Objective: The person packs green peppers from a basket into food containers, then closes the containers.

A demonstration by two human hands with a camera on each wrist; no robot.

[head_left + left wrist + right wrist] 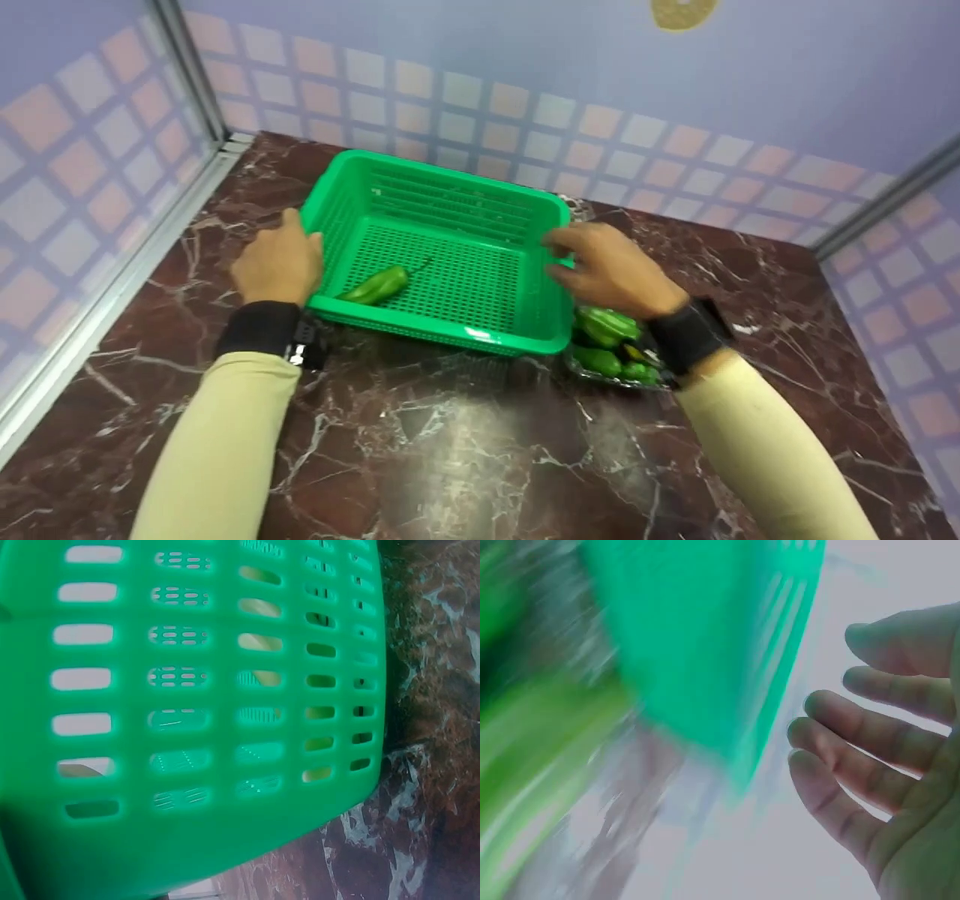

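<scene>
The left hand (277,262) holds the left rim of the green basket (480,334) in the middle of the frame. One green pepper (375,286) lies inside. The right hand (611,270), fingers loose and spread, holds nothing above more peppers (604,341), lower right.

Even overhead light leaves a pale glare patch on the near marble tabletop (465,442), while the right wrist view is washed out, with the green basket (705,645) motion-smeared.
</scene>
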